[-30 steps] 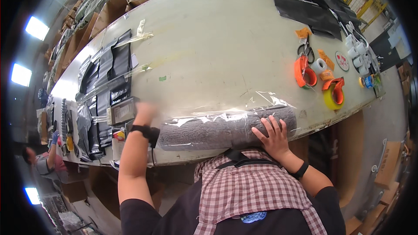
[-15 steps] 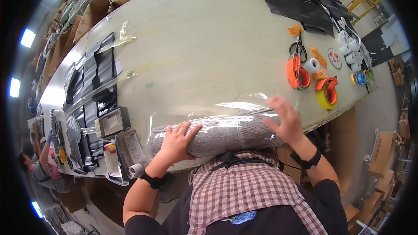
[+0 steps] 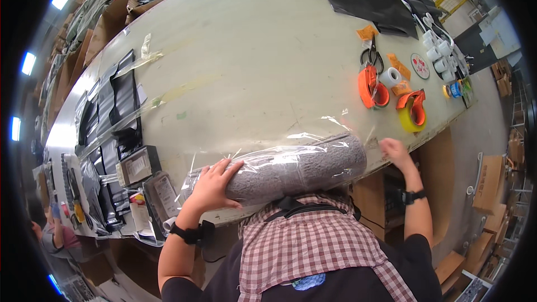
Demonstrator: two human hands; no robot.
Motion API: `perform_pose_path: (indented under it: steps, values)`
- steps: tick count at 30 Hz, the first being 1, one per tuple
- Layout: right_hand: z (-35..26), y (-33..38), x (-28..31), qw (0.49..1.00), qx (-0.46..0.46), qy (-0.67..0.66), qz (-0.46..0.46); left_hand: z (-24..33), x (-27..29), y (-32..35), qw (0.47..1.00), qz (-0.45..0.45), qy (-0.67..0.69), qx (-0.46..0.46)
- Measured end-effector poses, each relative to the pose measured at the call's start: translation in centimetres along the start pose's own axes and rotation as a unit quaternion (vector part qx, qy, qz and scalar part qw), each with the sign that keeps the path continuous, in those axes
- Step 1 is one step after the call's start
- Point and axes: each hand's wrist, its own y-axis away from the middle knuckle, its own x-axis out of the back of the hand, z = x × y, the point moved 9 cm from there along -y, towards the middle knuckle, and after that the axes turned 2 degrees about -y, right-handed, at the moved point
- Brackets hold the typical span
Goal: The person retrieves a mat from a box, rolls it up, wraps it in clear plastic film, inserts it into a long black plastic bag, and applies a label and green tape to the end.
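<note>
A grey rolled textile (image 3: 302, 168) wrapped in clear plastic film lies along the near edge of the long pale table (image 3: 240, 61). My left hand (image 3: 214, 185) presses flat on the roll's left end. My right hand (image 3: 395, 151) is off the roll's right end at the table edge, fingers curled by the loose edge of the clear film; whether it pinches the film I cannot tell.
Two orange tape dispensers (image 3: 370, 86), scissors (image 3: 369, 55), a white tape roll (image 3: 390, 77) and small rolls (image 3: 439, 50) lie at the right. Black bags (image 3: 369, 3) sit far right, black packets (image 3: 114, 106) and boxes at the left. Another person (image 3: 47, 229) is at the lower left.
My left hand moved from the boxes onto the roll's left end. My right hand slid off the roll's right end to the table edge.
</note>
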Motion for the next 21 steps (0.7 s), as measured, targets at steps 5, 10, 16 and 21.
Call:
perform_pose_path:
  steps: [5, 10, 16, 21]
  values:
    - [-2.4, 5.4, 6.0, 0.959, 0.068, 0.221, 0.164, 0.0, 0.2, 0.0, 1.0, 0.011, -0.01, -0.013]
    - [-6.2, -0.7, -4.4, 0.942, 0.159, 0.253, 0.155, -0.1, 0.1, -0.8, 0.999, 0.01, -0.018, -0.024]
    - [-5.2, -0.7, 1.4, 0.949, 0.152, 0.117, 0.251, 0.5, 0.1, 0.3, 0.998, 0.046, -0.024, -0.022]
    - [2.0, 20.7, 30.6, 0.757, 0.224, -0.189, 0.585, 1.0, -0.4, 1.1, 0.998, 0.043, -0.043, 0.012]
